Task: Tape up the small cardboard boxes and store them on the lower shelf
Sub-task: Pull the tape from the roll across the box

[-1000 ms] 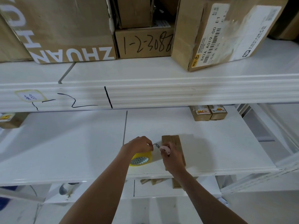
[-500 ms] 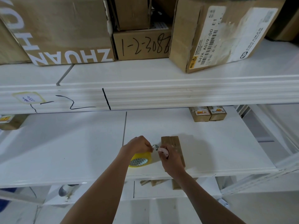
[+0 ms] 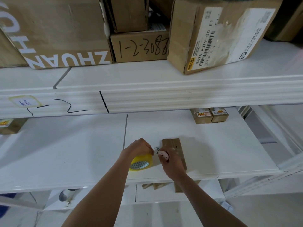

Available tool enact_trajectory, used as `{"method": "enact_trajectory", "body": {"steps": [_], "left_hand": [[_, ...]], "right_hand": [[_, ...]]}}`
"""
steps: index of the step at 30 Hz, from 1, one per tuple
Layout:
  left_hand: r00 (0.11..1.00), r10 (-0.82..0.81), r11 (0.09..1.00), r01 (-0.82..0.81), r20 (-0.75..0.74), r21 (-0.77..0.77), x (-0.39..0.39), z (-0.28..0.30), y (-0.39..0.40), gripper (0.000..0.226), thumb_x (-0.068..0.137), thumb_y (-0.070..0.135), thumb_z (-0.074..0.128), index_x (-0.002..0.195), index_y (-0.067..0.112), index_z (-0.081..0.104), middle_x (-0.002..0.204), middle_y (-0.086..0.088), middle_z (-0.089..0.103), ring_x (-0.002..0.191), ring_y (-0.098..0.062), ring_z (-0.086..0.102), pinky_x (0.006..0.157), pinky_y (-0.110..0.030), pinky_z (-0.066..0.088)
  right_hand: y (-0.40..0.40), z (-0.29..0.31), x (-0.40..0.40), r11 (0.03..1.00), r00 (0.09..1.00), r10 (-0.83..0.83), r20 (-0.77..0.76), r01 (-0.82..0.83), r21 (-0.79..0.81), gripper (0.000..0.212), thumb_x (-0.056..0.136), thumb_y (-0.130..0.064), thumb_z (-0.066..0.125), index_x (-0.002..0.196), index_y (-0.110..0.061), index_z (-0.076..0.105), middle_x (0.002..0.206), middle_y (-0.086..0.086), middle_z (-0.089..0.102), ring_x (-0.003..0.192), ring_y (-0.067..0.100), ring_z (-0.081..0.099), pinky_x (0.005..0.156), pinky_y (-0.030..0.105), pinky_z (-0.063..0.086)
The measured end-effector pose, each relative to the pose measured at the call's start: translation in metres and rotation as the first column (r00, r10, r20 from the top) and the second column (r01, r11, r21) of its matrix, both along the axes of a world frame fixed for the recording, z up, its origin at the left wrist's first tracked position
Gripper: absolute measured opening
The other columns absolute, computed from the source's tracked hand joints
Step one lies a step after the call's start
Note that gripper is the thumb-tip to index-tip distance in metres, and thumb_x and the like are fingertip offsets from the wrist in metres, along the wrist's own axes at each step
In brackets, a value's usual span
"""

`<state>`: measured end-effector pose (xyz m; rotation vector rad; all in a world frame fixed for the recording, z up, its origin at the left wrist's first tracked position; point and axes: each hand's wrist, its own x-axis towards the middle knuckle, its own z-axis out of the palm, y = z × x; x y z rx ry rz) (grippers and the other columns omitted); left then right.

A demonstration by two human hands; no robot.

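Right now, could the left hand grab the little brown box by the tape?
Probably not straight away: the left hand holds the yellow tape roll, and the right hand with a small cutter sits between it and the box.

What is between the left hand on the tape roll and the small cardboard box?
In the head view, the right hand with a small pink-white cutter lies between the left hand on the yellow tape roll and the small cardboard box.

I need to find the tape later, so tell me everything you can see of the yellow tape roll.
The tape roll is a wide ring of glossy, see-through yellow plastic tape with a pale core showing at its open end. It lies tilted on the white shelf, just left of a small cardboard box. The left hand grips it from above; the right hand holds a small pink cutter beside it.
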<state>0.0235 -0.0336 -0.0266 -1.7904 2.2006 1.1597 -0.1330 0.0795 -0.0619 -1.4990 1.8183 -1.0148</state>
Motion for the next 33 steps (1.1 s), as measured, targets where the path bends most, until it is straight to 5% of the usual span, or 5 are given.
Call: {"method": "enact_trajectory", "body": {"steps": [14, 21, 24, 27, 33], "left_hand": [[0.999, 0.046, 0.999, -0.046, 0.006, 0.011, -0.0029, 0.0001, 0.0010, 0.018, 0.075, 0.045, 0.077, 0.086, 0.031, 0.080, 0.093, 0.002, 0.073, 0.091, -0.021, 0.067, 0.088, -0.039, 0.058], [0.999, -0.035, 0.999, 0.035, -0.001, 0.023, -0.0018, 0.0002, 0.0002, 0.020, 0.082, 0.042, 0.073, 0.096, 0.030, 0.080, 0.103, 0.002, 0.072, 0.098, -0.021, 0.064, 0.088, -0.034, 0.054], [0.997, -0.072, 0.997, 0.072, 0.004, 0.038, 0.0007, 0.0020, -0.0017, 0.018, 0.085, 0.045, 0.072, 0.096, 0.033, 0.080, 0.110, 0.003, 0.071, 0.103, -0.022, 0.064, 0.092, -0.037, 0.055], [0.996, -0.086, 0.995, 0.087, -0.005, 0.050, 0.0039, 0.0036, -0.0034, 0.018, 0.083, 0.050, 0.075, 0.095, 0.037, 0.080, 0.111, 0.006, 0.071, 0.104, -0.021, 0.064, 0.095, -0.039, 0.055], [0.999, -0.030, 0.999, 0.031, -0.032, 0.026, 0.0047, 0.0041, 0.0006, 0.017, 0.080, 0.051, 0.079, 0.093, 0.040, 0.080, 0.094, 0.013, 0.065, 0.089, -0.014, 0.060, 0.071, -0.025, 0.047]], "right_hand": [[-0.0023, -0.0022, -0.0007, 0.999, 0.999, 0.023, -0.026, -0.022, 0.033, 0.012, 0.093, -0.010, 0.068, 0.105, -0.014, 0.068, 0.082, -0.023, 0.053, 0.085, -0.024, 0.053, 0.066, -0.001, 0.042], [-0.0027, -0.0052, -0.0025, 0.990, 0.988, -0.130, 0.088, 0.124, 0.064, 0.008, 0.089, -0.014, 0.064, 0.096, -0.017, 0.065, 0.082, -0.006, 0.067, 0.072, 0.012, 0.062, 0.058, 0.018, 0.047], [-0.0037, -0.0039, -0.0037, 0.975, 0.958, -0.208, 0.198, 0.188, 0.115, 0.006, 0.088, -0.019, 0.064, 0.089, -0.024, 0.062, 0.080, -0.005, 0.067, 0.073, 0.013, 0.064, 0.058, 0.016, 0.047], [-0.0066, -0.0020, -0.0056, 0.963, 0.916, -0.260, 0.304, 0.225, 0.147, 0.004, 0.089, -0.022, 0.063, 0.091, -0.024, 0.061, 0.081, 0.000, 0.068, 0.071, 0.015, 0.066, 0.062, 0.031, 0.054], [-0.0079, 0.0009, -0.0051, 0.965, 0.896, -0.261, 0.360, 0.235, 0.113, 0.007, 0.094, -0.019, 0.061, 0.093, -0.025, 0.057, 0.079, -0.001, 0.067, 0.059, 0.001, 0.065, 0.050, 0.014, 0.049]]}}
